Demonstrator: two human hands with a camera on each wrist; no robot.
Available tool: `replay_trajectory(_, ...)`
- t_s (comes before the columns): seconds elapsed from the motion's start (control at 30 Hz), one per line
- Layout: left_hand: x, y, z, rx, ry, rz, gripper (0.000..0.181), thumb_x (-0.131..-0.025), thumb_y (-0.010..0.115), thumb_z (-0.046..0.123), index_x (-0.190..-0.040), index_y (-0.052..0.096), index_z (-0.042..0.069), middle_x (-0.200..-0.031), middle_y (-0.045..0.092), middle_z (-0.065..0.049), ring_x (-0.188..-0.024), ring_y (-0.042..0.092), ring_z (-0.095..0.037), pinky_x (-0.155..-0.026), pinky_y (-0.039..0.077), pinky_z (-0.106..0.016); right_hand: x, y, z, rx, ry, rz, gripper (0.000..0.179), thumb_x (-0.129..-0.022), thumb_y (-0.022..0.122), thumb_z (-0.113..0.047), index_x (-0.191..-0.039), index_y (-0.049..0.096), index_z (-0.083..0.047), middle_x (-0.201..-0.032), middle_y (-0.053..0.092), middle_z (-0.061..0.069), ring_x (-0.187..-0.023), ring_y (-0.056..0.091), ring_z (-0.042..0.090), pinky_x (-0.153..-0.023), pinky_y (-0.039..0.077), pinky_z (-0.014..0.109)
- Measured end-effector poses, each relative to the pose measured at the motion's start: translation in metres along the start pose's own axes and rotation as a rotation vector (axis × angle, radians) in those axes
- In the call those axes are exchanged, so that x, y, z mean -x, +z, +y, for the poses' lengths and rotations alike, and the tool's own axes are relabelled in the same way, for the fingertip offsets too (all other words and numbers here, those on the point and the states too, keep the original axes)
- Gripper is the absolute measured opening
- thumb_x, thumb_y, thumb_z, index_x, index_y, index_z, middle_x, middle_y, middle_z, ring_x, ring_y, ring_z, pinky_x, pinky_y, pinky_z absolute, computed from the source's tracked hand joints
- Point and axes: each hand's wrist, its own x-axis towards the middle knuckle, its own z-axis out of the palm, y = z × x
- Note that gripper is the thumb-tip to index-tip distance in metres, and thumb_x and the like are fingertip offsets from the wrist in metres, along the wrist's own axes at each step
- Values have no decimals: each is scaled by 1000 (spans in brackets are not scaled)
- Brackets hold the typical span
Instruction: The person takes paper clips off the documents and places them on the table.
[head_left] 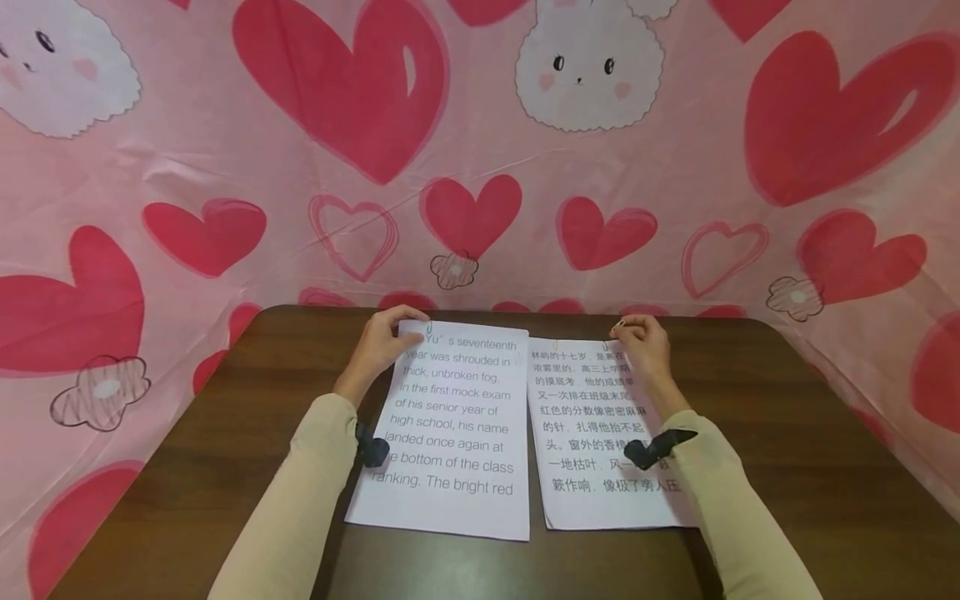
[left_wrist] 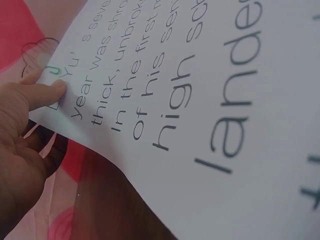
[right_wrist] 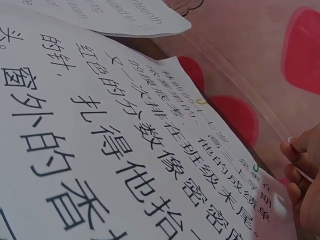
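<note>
My left hand (head_left: pixel 381 343) pinches the upper left corner of a printed English sheet (head_left: pixel 457 425), thumb on top and fingers beneath, the corner raised. A green paper clip (left_wrist: pixel 53 70) sits on that sheet's top edge beside the thumb. At the upper right corner of a stack of printed Chinese sheets (head_left: pixel 585 425) is my right hand (head_left: pixel 647 346). Between its thumb and forefinger it pinches a small white paper clip (right_wrist: pixel 290 140), only a loop of which shows. The Chinese stack's top edge carries a yellow paper clip (right_wrist: pixel 201 101) and a green one.
Both papers lie side by side on a dark brown wooden table (head_left: pixel 225 433). Behind the table hangs a pink cloth (head_left: pixel 480 150) with red hearts and white rabbit faces. Each wrist wears a black camera mount (head_left: pixel 652 450) over a beige sleeve.
</note>
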Motion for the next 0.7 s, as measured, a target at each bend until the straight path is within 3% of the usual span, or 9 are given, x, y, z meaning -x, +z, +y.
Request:
replay_trajectory(0.27, 0, 0, 0, -12, 11, 2, 26, -92, 69, 4, -118, 70, 7, -126, 66, -18, -107, 60, -34, -98, 54, -48, 1, -7, -2, -1, 23, 15, 22, -99, 61, -15, -118, 57, -5, -78, 62, -16, -88, 64, 10, -79, 42, 13)
replay_trajectory(0.53, 2, 0, 1, -1, 3, 1, 25, -92, 70, 5, -116, 70, 9, -125, 67, -17, -110, 60, -35, -104, 51, -49, 4, -18, 4, 50, 48, 25, 25, -98, 62, -17, -119, 58, -4, -72, 59, -23, -78, 59, -2, -75, 42, 12)
replay_trajectory(0.7, 3, 2, 0, -12, 11, 0, 25, -92, 70, 5, -117, 70, 8, -125, 67, -17, -109, 60, -35, -102, 52, -49, 7, -23, 8, 65, 53, 35, 28, -98, 62, -17, -121, 59, -3, -73, 60, -22, -76, 59, -3, -70, 43, 10)
